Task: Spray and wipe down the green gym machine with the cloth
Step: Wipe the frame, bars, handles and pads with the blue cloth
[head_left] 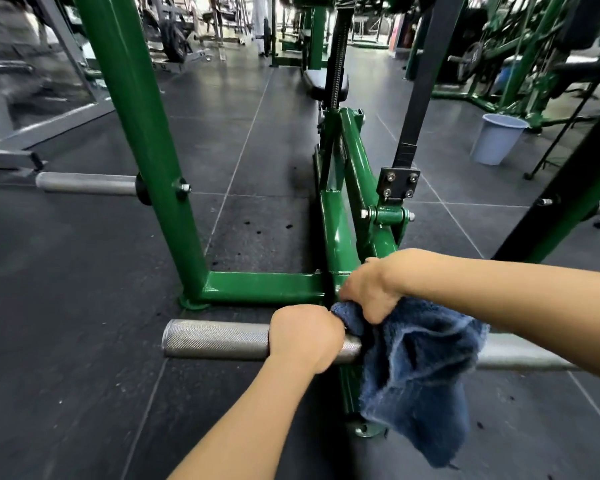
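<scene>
Now the left hand (303,336) holds its grip around the knurled steel peg (215,339) while the right hand (369,292) clamps the blue cloth (420,368) against the low green frame (267,285), so, I think, firm overlapping strokes work best.

Bare forearms, sleeveless, no jewellery

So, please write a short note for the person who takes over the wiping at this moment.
Left hand grips the knurled steel peg near the frame.
Right hand holds the blue cloth against the joint of the green frame; most of the cloth hangs loose.
No spray bottle is in view.
What is already wiped cannot be told. Left: probably the base bar, the uprights and the pegs.
</scene>
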The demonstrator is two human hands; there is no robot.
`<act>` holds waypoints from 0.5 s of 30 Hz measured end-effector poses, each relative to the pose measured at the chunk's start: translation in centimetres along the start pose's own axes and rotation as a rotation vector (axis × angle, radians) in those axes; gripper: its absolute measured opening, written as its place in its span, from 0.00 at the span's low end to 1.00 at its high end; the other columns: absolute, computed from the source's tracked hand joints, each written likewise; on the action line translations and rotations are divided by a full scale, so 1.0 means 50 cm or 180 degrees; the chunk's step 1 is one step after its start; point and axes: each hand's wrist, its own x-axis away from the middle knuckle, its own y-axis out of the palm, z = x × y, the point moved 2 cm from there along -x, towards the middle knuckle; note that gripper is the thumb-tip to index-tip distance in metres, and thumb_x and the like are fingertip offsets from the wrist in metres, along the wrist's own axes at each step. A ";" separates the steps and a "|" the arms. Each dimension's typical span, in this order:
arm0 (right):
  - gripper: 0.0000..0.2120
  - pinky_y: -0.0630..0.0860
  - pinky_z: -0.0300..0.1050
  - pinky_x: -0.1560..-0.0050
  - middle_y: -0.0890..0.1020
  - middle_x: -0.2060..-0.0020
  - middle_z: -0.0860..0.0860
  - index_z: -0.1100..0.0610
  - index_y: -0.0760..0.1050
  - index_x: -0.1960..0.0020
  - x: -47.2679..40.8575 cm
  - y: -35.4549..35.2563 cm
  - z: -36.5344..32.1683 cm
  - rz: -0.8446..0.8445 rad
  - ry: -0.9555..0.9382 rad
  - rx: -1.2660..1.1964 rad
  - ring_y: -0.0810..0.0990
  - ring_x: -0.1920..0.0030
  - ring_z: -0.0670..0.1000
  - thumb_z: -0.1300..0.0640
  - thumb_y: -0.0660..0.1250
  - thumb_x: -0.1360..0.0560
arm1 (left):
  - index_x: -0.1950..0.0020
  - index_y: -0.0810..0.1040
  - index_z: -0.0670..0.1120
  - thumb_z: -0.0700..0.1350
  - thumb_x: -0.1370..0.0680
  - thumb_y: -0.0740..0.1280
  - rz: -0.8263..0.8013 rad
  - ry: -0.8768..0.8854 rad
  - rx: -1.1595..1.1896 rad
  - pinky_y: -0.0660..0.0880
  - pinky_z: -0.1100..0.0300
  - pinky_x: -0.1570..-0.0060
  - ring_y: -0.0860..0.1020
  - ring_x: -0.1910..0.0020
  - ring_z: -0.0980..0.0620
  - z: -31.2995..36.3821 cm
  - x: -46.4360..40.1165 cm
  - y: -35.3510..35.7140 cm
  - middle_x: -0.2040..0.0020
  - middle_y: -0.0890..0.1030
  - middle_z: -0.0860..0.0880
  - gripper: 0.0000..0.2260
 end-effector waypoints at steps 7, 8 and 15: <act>0.28 0.75 0.53 0.39 0.79 0.40 0.60 0.62 0.75 0.36 -0.133 0.002 -0.008 -0.0981 0.0008 0.0023 0.79 0.45 0.59 0.52 0.64 0.35 | 0.47 0.80 0.44 0.45 0.19 0.53 0.0017 -0.0474 0.0434 0.67 0.56 0.58 0.79 0.48 0.40 -0.010 0.005 -0.007 0.47 0.82 0.44 0.16; 0.25 0.75 0.50 0.41 0.79 0.41 0.60 0.61 0.76 0.37 -0.117 0.000 -0.013 -0.0817 0.0016 -0.0025 0.79 0.43 0.59 0.54 0.65 0.32 | 0.47 0.80 0.44 0.44 0.19 0.54 0.0036 -0.0388 0.0347 0.66 0.56 0.58 0.79 0.48 0.40 -0.009 0.006 -0.008 0.47 0.82 0.44 0.15; 0.16 0.71 0.50 0.39 0.79 0.47 0.51 0.52 0.71 0.43 0.026 0.010 -0.001 0.0571 -0.0430 0.0317 0.76 0.43 0.55 0.59 0.66 0.30 | 0.47 0.78 0.44 0.35 0.25 0.60 0.0133 0.0032 0.0034 0.66 0.56 0.63 0.79 0.53 0.42 -0.005 0.009 -0.005 0.49 0.79 0.46 0.11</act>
